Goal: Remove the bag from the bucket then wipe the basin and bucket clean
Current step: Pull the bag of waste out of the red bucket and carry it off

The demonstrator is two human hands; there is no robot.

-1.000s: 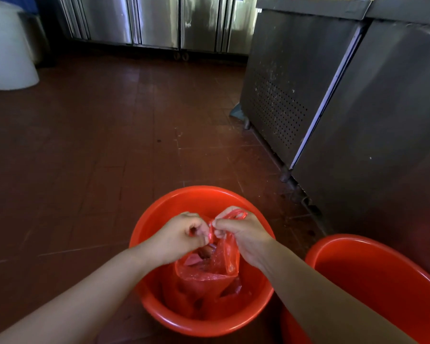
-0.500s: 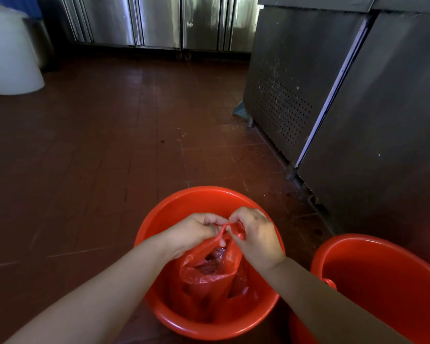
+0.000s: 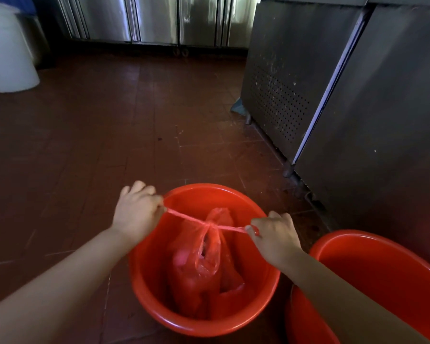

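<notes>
Dark red tiled floor, steel cabinets behind. Round red plastic bucket centre; thin red plastic bag inside, knotted. Left hand and right hand each pinch taut bag handle over bucket. Red plastic basin right of bucket.

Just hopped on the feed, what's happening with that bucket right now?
A person is tying off the red plastic bag, which sits inside the red bucket on the tiled floor. The left hand and right hand each grip one twisted handle and pull them apart, with a knot between them above the bag. The bag has not been lifted out. A red basin stands beside the bucket, untouched.
</notes>
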